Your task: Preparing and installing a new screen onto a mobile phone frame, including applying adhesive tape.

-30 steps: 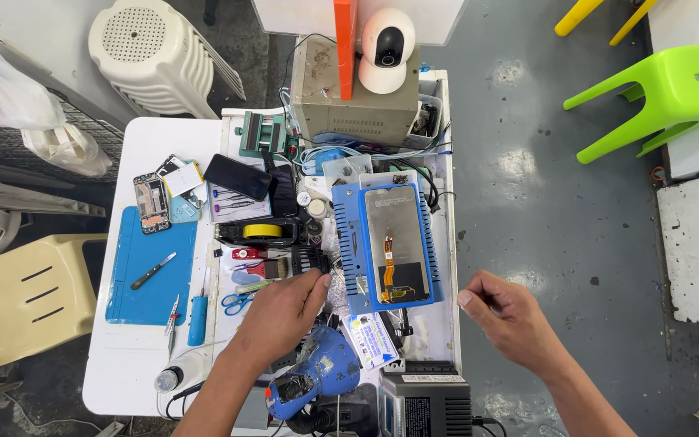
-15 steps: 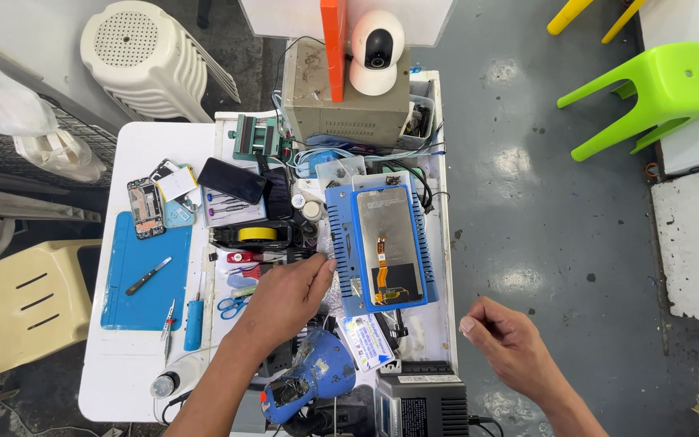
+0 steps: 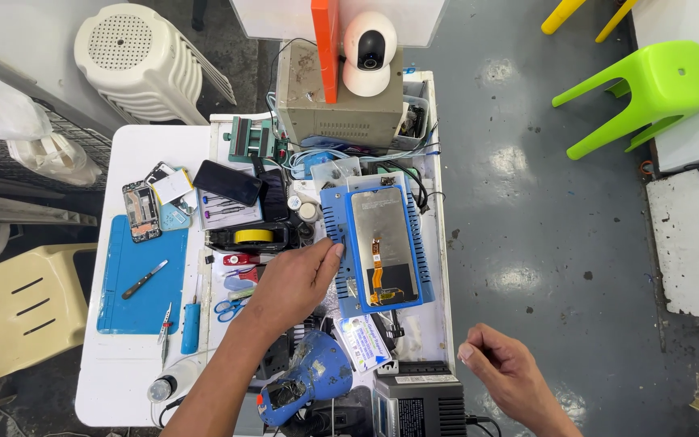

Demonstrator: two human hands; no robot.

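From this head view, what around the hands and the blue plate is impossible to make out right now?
- Left hand: its palm hides whatever lies beneath it beside the blue heating plate.
- Right hand: fingers curled, any pinched item too small to tell.
- Grey box: cut off by the bottom edge.

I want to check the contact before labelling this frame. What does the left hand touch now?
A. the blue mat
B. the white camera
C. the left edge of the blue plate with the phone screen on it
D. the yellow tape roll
C: the left hand has its fingertips on the left edge of the blue plate that carries the phone screen.
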